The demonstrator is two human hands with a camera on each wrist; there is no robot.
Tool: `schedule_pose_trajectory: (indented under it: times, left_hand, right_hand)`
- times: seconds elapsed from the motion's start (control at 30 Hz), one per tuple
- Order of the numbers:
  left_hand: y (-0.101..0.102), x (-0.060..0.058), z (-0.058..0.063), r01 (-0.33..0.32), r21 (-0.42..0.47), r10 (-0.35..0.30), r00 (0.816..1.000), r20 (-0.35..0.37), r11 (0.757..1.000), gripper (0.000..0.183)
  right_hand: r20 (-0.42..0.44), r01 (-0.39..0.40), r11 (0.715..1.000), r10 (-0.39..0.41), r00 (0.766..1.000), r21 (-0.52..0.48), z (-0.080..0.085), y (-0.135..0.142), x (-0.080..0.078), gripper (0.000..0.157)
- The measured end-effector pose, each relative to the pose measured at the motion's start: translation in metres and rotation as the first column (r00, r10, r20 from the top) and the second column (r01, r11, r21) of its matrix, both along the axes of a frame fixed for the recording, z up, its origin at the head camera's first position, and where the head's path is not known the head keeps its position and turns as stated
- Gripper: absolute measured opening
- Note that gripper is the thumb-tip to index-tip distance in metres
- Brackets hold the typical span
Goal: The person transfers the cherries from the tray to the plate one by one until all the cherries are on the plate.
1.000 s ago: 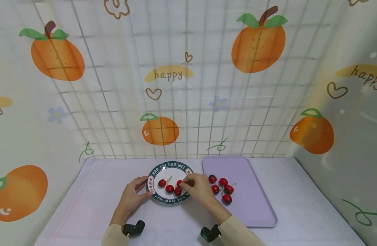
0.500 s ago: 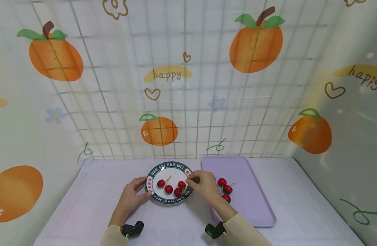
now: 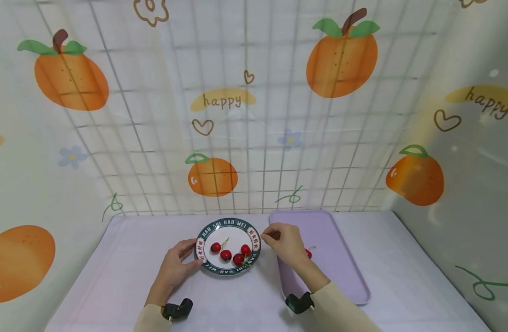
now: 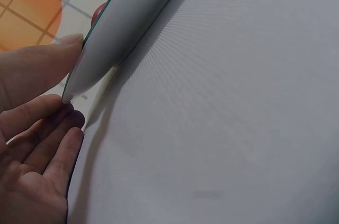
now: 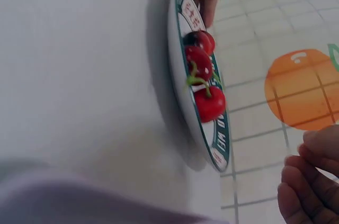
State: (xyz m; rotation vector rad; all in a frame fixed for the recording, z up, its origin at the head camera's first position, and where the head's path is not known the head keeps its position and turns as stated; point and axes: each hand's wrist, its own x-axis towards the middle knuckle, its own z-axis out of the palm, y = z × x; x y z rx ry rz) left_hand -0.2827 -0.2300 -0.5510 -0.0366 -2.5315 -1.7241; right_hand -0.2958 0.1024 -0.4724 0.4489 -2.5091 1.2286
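A white plate (image 3: pixel 233 236) with a dark green lettered rim stands on the table, bearing several red cherries (image 3: pixel 226 255), some with green stems. My left hand (image 3: pixel 176 265) holds the plate's left rim, thumb over the edge and index finger against its underside, as the left wrist view shows. Just off the right rim is my right hand (image 3: pixel 286 240), held above the near-left side of the lilac tray (image 3: pixel 341 272). Its fingers are loosely bent, thumb close to the index finger, with nothing visible between them. One cherry (image 3: pixel 308 253) on the tray shows past the right wrist; others are hidden.
The plate and tray stand side by side on a pale cloth-covered table (image 3: pixel 113 276). Behind rises a sheet (image 3: pixel 254 138) printed with oranges and a grid, with more sheeting at both sides. Each wrist wears a black camera (image 3: pixel 177 309).
My right hand has drawn back rightward from the plate toward the tray, leaving a cherry on the plate's right side. It now covers most tray cherries. The left hand stays on the rim.
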Motion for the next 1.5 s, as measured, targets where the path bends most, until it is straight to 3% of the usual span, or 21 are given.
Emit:
schedule_pose_trajectory:
  times: [0.23,0.73,1.5]
  left_hand:
    - [0.000,-0.002,0.000,0.002,0.003,-0.002,1.000,0.015,1.000,0.073]
    - [0.000,0.002,0.003,-0.006,0.019,0.005,0.999,0.033,1.000,0.072]
    - [-0.001,0.001,0.000,0.005,0.009,-0.005,1.000,0.021,1.000,0.073]
  right_hand:
    - [0.027,0.042,0.999,-0.042,0.999,-0.001,0.004,0.017,-0.006,0.006]
    - [-0.020,0.109,0.992,-0.108,0.994,0.060,-0.002,0.065,-0.018,0.004]
    - [0.129,0.147,0.977,-0.168,0.977,0.155,-0.018,0.116,-0.019,0.007]
